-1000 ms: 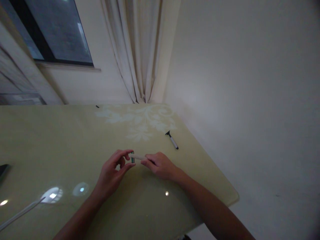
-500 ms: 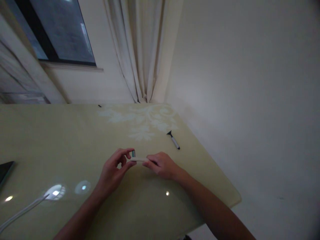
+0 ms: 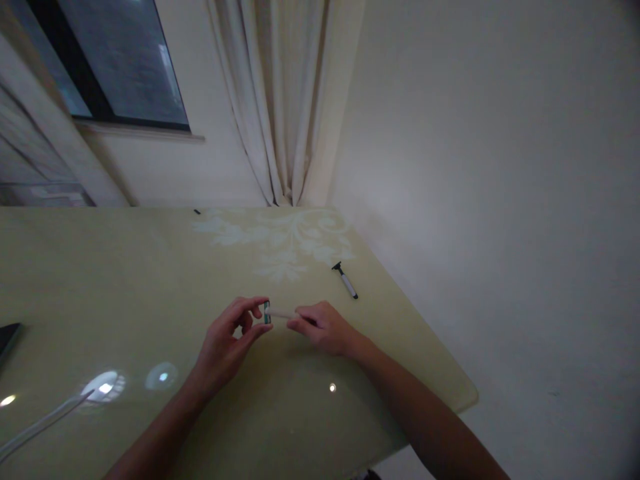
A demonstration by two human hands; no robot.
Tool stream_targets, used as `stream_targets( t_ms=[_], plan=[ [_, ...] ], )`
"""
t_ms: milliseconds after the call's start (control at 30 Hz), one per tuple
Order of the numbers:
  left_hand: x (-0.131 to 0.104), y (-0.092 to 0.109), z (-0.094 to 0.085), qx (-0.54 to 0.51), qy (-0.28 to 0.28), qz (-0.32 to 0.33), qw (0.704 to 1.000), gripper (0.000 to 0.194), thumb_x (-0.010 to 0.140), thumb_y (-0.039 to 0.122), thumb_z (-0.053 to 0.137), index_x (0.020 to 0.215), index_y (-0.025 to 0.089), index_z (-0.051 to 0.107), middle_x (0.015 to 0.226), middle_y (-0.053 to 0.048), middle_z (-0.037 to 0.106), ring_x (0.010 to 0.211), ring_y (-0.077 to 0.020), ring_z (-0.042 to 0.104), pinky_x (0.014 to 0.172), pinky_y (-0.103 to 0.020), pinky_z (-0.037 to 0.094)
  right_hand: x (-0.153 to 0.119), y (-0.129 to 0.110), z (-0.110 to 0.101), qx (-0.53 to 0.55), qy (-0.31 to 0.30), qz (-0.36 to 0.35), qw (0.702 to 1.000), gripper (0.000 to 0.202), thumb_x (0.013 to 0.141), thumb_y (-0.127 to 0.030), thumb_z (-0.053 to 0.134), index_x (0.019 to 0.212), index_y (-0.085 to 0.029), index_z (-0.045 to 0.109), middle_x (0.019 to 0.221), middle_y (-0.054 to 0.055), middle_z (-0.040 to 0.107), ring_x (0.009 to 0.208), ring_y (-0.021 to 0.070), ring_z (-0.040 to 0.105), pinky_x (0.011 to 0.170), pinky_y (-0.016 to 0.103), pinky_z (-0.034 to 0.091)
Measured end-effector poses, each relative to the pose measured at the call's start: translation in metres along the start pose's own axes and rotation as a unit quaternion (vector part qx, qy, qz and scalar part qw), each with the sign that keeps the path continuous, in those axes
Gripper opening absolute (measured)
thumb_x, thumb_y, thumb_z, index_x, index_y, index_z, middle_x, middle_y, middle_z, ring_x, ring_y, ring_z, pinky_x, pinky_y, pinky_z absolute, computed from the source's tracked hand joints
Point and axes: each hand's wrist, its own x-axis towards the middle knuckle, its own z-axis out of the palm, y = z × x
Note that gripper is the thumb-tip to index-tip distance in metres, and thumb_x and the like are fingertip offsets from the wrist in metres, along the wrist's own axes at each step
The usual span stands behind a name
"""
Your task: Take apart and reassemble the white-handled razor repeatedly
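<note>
The left hand (image 3: pixel 234 328) has its fingers closed in a pinch on a small green-and-dark piece (image 3: pixel 267 317), thumb at the near end, index finger at the far end. To the right of that pinch, the right hand (image 3: pixel 325 328) grips a pale stick (image 3: pixel 283 314), whose free end lies over the middle of the piece; whether it presses or only rests there, I cannot tell.

The 2-ended pinch looks sound: it leaves the long face free for the stick. Behind the piece, though, there is a gap between the left fingers, so a hard push leftward could pop it loose. Light, short strokes should serve better, with the pinch firm enough to stop the piece turning. If it is a razor head, as its shape suggests, fingertips belong on the ends only. A right-hand hold closer to the stick's working end would probably give finer control.

Beyond the right fingers, well apart from them, 1 razor (image 3: pixel 345 281) lies on the table (image 3: pixel 150 280), out of the strokes' way.
</note>
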Motion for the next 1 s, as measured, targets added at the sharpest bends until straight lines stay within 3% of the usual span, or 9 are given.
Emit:
stream_targets(
  t_ms=[67, 167, 300, 433, 567, 700, 833, 933, 1000],
  plan=[
    [0.000, 0.000, 0.000, 0.003, -0.001, 0.002, 1.000, 0.033, 0.088, 0.032, 0.075, 0.121, 0.028, 0.071, 0.089, 0.002, 0.063, 0.067, -0.0110, 0.056, 0.064, -0.023, 0.049, 0.000, 0.000, 0.000, -0.001, -0.007, -0.009, 1.000, 0.046, 0.102, -0.047, 0.056, 0.067, -0.019, 0.050, 0.060, -0.005, 0.043, 0.058, 0.0101, 0.041, 0.059, 0.027, 0.023],
    [0.000, -0.001, -0.001, 0.005, -0.005, 0.003, 1.000, 0.034, 0.088, 0.033, 0.075, 0.122, 0.028, 0.071, 0.088, 0.002, 0.062, 0.068, -0.0114, 0.057, 0.064, -0.023, 0.049, 0.001, 0.000, 0.000, -0.018, 0.034, 0.016, 0.999, 0.049, 0.103, -0.047, 0.054, 0.064, -0.019, 0.046, 0.059, -0.005, 0.040, 0.057, 0.0102, 0.039, 0.059, 0.028, 0.023],
    [0.000, 0.001, -0.001, 0.009, -0.012, 0.001, 1.000, 0.034, 0.089, 0.032, 0.074, 0.123, 0.028, 0.071, 0.089, 0.002, 0.062, 0.070, -0.0119, 0.058, 0.066, -0.024, 0.050, 0.000, 0.000, -0.001, -0.009, -0.004, -0.005, 1.000, 0.047, 0.101, -0.049, 0.057, 0.067, -0.019, 0.050, 0.060, -0.006, 0.042, 0.057, 0.0098, 0.040, 0.058, 0.027, 0.023],
    [0.001, 0.004, -0.001, 0.012, -0.007, 0.010, 1.000, 0.033, 0.088, 0.031, 0.074, 0.121, 0.028, 0.072, 0.086, 0.002, 0.062, 0.066, -0.0111, 0.055, 0.064, -0.023, 0.048, -0.002, -0.001, -0.005, -0.023, 0.040, 0.020, 0.999, 0.048, 0.103, -0.048, 0.055, 0.065, -0.018, 0.048, 0.058, -0.006, 0.040, 0.055, 0.0096, 0.038, 0.058, 0.028, 0.021],
    [0.001, 0.004, -0.001, 0.007, -0.011, 0.012, 1.000, 0.033, 0.089, 0.029, 0.073, 0.122, 0.028, 0.071, 0.087, 0.002, 0.062, 0.068, -0.0111, 0.056, 0.065, -0.023, 0.049, -0.003, -0.001, -0.006, -0.004, -0.018, -0.009, 1.000, 0.046, 0.101, -0.048, 0.058, 0.067, -0.018, 0.051, 0.059, -0.006, 0.042, 0.056, 0.0095, 0.040, 0.058, 0.027, 0.022],
    [0.000, 0.004, -0.001, 0.008, -0.015, 0.008, 1.000, 0.033, 0.089, 0.030, 0.074, 0.122, 0.028, 0.072, 0.086, 0.002, 0.061, 0.069, -0.0116, 0.057, 0.066, -0.024, 0.050, -0.002, -0.003, -0.007, -0.023, 0.024, 0.016, 0.999, 0.048, 0.103, -0.047, 0.056, 0.065, -0.018, 0.048, 0.059, -0.005, 0.042, 0.058, 0.0098, 0.039, 0.059, 0.028, 0.021],
    [0.000, 0.005, -0.002, 0.003, -0.017, 0.001, 1.000, 0.032, 0.090, 0.031, 0.073, 0.122, 0.028, 0.071, 0.088, 0.002, 0.062, 0.070, -0.0119, 0.058, 0.066, -0.024, 0.049, -0.003, -0.004, -0.009, 0.000, -0.032, -0.014, 0.999, 0.046, 0.101, -0.050, 0.057, 0.068, -0.019, 0.051, 0.059, -0.005, 0.043, 0.057, 0.0102, 0.040, 0.058, 0.027, 0.022],
    [0.000, 0.005, -0.003, 0.001, -0.017, 0.002, 1.000, 0.033, 0.089, 0.030, 0.073, 0.122, 0.029, 0.071, 0.088, 0.002, 0.062, 0.070, -0.0118, 0.057, 0.067, -0.024, 0.049, -0.003, -0.005, -0.009, -0.008, 0.015, 0.014, 1.000, 0.049, 0.102, -0.049, 0.055, 0.064, -0.019, 0.047, 0.058, -0.005, 0.040, 0.057, 0.0104, 0.038, 0.057, 0.028, 0.021],
    [0.000, 0.005, -0.003, 0.001, -0.017, 0.000, 1.000, 0.033, 0.089, 0.030, 0.074, 0.122, 0.029, 0.071, 0.089, 0.002, 0.062, 0.071, -0.0120, 0.057, 0.067, -0.024, 0.049, -0.003, -0.007, -0.007, 0.004, 0.007, 0.007, 1.000, 0.050, 0.102, -0.050, 0.054, 0.064, -0.019, 0.047, 0.058, -0.005, 0.040, 0.057, 0.0104, 0.039, 0.057, 0.027, 0.021]
  ],
)
